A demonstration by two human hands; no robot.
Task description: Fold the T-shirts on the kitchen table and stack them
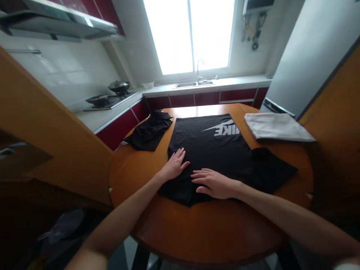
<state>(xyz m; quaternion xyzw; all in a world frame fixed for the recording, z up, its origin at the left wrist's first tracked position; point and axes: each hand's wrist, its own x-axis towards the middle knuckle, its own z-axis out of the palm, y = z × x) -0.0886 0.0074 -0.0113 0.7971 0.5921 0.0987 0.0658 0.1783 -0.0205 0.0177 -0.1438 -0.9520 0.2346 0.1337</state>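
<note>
A black T-shirt (213,146) with a white logo lies spread flat on the round wooden table (213,228). Its left side looks folded inward, and one sleeve sticks out at the right. My left hand (174,165) rests palm down on the shirt's near left edge, fingers apart. My right hand (214,182) lies flat on the near part of the shirt, fingers pointing left. Neither hand grips anything.
A crumpled black garment (150,131) lies at the table's far left. A folded white cloth (277,126) lies at the far right. Behind are a counter with a sink (194,84) under a bright window and a stove with pans (111,95) at the left.
</note>
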